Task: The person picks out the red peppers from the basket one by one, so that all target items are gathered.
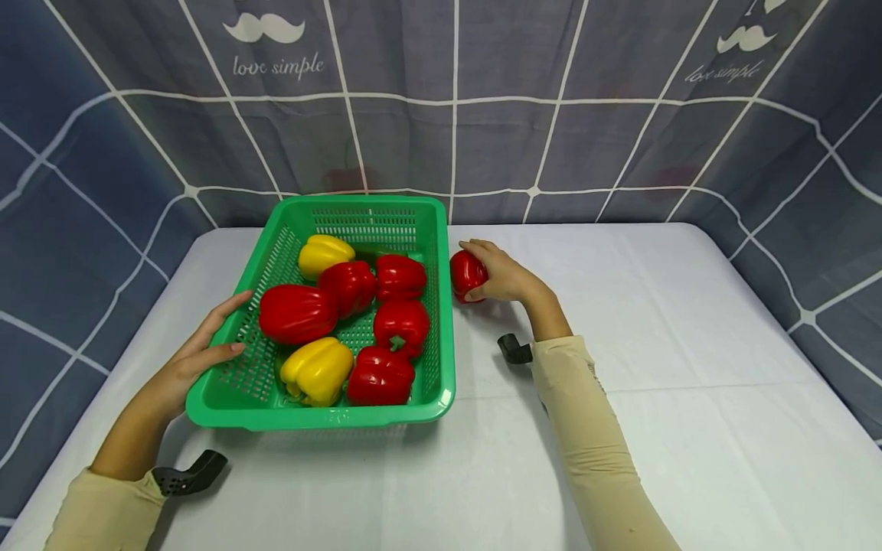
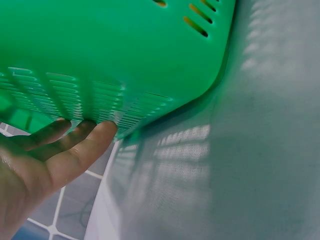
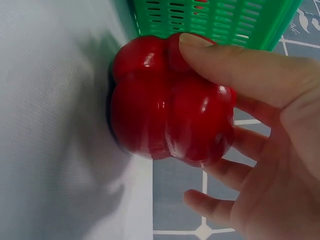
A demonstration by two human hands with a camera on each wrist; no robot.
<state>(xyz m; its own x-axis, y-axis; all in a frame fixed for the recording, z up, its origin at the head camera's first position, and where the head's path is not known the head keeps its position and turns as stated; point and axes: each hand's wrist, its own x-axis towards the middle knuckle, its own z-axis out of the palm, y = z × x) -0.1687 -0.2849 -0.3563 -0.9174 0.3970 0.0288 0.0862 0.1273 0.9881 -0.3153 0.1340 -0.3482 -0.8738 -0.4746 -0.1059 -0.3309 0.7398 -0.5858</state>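
Note:
My left hand [image 1: 181, 375] holds the left rim of a green plastic basket [image 1: 317, 418], its thumb reaching over the rim. In the left wrist view, three fingers [image 2: 82, 150] lie against the slotted outer wall. My right hand [image 1: 506, 275] grips a red bell pepper [image 1: 468, 275] just right of the basket. Seen from the right wrist, the thumb presses the top of that glossy, lobed pepper, with fingers behind it, close over the white cloth. Inside the basket lie several red bell peppers [image 1: 298, 314] and two yellow bell peppers [image 1: 318, 372].
Something long and green [image 1: 375, 251] lies partly hidden beneath the peppers. A white cloth [image 1: 661, 337] covers the table. Dark grey curtain [image 1: 503, 145] with white grid lines rises behind it and along both sides. Black wrist mounts [image 1: 191, 474] sit on both forearms.

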